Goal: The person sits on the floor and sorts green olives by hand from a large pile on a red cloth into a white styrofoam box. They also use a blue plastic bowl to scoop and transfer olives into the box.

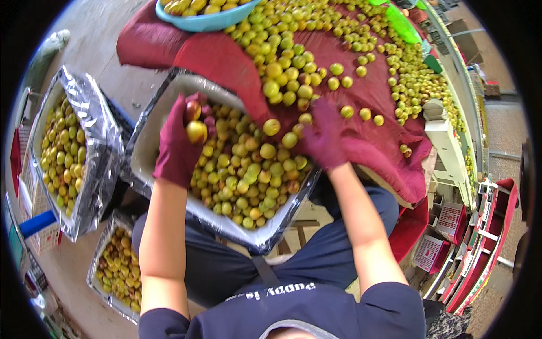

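A lined crate (pixel 144 159) of green-yellow plums (pixel 243 169) rests before my knees. Over its left side, my left hand (pixel 180 135), in a maroon glove, holds two reddish-yellow plums (pixel 197 131) against its palm and fingers. My right hand (pixel 324 135), gloved alike and blurred, is at the crate's right edge, where the dark red cloth (pixel 364 97) of the sorting surface meets it. Several plums lie by its fingers; whether it grips any, I cannot tell. More plums (pixel 292 80) spread over the cloth beyond it.
A blue plastic basket (pixel 207 23) of yellow plums stands at the top. Two more lined crates of plums, one at far left (pixel 91 186) and one at lower left (pixel 99 284), stand beside me. A pale machine frame (pixel 444 144) and pink-and-white baskets (pixel 432 254) are on the right.
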Tool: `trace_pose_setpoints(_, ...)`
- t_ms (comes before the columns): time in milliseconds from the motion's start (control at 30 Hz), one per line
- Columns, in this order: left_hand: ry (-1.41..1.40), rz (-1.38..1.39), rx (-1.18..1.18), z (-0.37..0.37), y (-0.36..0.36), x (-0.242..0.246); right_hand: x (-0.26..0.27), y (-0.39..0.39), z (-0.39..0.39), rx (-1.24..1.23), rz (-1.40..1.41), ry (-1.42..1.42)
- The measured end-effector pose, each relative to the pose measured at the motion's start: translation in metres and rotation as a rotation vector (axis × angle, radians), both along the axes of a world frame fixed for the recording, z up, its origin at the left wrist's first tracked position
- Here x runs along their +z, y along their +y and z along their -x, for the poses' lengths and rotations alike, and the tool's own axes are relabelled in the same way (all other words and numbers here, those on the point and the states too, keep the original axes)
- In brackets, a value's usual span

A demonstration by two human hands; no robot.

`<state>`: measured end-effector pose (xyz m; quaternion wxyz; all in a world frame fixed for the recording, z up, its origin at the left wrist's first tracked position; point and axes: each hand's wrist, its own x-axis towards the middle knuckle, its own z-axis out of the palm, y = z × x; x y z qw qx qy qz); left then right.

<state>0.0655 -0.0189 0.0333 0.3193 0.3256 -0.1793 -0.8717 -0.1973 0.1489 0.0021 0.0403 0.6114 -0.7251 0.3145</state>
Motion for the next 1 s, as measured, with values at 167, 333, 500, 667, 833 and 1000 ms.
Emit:
trace_pose_setpoints(167, -0.033, 0.008, 0.091, -0.003, -0.005, 0.018, -0.066, -0.013, 0.047, -0.201, -0.023, -0.102)
trace_pose_setpoints(333, 0.001, -0.002, 0.124, -0.021, -0.011, 0.016, -0.059, -0.013, -0.046, 0.019, -0.056, -0.258)
trace_pose_setpoints(500, 0.045, -0.022, 0.116, -0.036, -0.012, 0.008, -0.012, 0.041, -0.070, 0.016, -0.231, -0.858)
trace_pose_setpoints(667, -0.045, -0.140, 0.241, -0.047, -0.014, -0.005, -0.041, 0.090, -0.069, -0.105, -0.444, -0.166)
trace_pose_setpoints(833, -0.251, -0.110, 0.183, -0.047, -0.014, -0.044, -0.055, 0.073, -0.053, -0.261, -0.437, -0.683)
trace_pose_setpoints(1000, -0.768, 0.680, -0.355, -0.047, 0.003, -0.095, -0.113, 0.057, -0.052, -0.343, -0.244, -0.682)
